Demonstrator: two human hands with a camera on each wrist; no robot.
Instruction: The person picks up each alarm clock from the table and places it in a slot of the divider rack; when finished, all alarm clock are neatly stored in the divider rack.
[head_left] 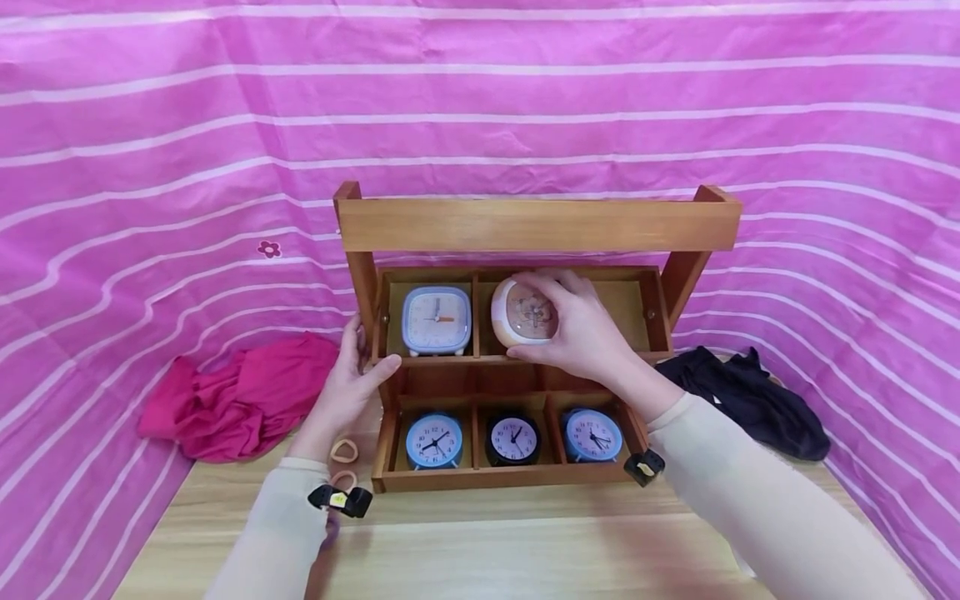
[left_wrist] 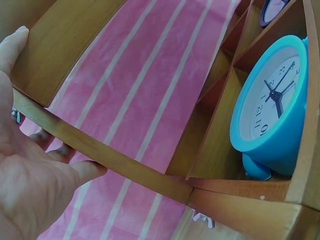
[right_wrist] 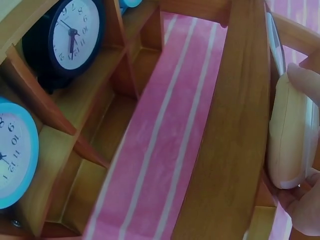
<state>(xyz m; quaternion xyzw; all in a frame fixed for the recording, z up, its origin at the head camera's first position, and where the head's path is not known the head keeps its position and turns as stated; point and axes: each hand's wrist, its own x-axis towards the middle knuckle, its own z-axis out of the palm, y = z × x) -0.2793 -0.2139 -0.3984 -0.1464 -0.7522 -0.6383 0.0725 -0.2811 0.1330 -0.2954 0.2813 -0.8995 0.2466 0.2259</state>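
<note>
A two-tier wooden shelf [head_left: 536, 225] stands on the table. My right hand [head_left: 581, 329] grips a rounded cream-and-white clock with a brown dial [head_left: 528, 312], in the upper tier's right compartment; in the right wrist view its cream side [right_wrist: 287, 130] shows between thumb and fingers. A square light-blue clock [head_left: 437, 320] stands in the upper left compartment. My left hand [head_left: 348, 392] holds the shelf's left side, with its thumb at the tray's front edge and its fingers around the side post [left_wrist: 110, 150].
Along the lower tier stand a blue alarm clock [head_left: 435, 442], a black one [head_left: 513, 441] and another blue one [head_left: 592, 435]. Pink cloth [head_left: 247, 400] lies left of the shelf, black cloth [head_left: 750, 400] right. Tan rings [head_left: 344, 452] lie near the left wrist. Striped pink fabric [head_left: 480, 92] hangs behind.
</note>
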